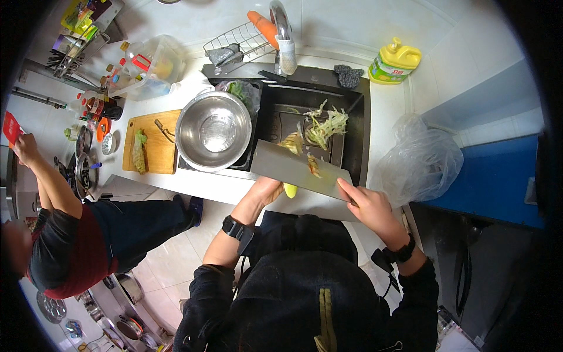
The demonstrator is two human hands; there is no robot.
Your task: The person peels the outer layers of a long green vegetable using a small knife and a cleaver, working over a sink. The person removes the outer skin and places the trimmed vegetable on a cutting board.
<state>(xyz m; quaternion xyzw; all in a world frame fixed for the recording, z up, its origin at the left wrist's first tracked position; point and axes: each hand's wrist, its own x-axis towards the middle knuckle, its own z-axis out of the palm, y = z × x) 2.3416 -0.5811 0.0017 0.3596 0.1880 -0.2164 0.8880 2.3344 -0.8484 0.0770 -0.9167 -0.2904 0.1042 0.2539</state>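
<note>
In my right hand [369, 206] is the handle of a wide-bladed cleaver [303, 169], held over the sink's front edge. A scrap of peel [313, 166] clings to its blade. My left hand [267, 190] grips a pale green stem vegetable [290, 190], partly hidden behind the blade; its leafy yellowish end [292, 141] shows beyond the cleaver. Below, in the dark sink [275, 103], lies a heap of pale green peelings [327, 125] around the drain.
Left of the sink stands a steel bowl [213, 131], beside a wooden cutting board [154, 121] with another stem vegetable [139, 152] and a peeler [164, 130]. A faucet [281, 22] rises behind. Plastic bags [422, 158] lie right. Another person [74, 246] stands at left, holding a red packet [13, 127].
</note>
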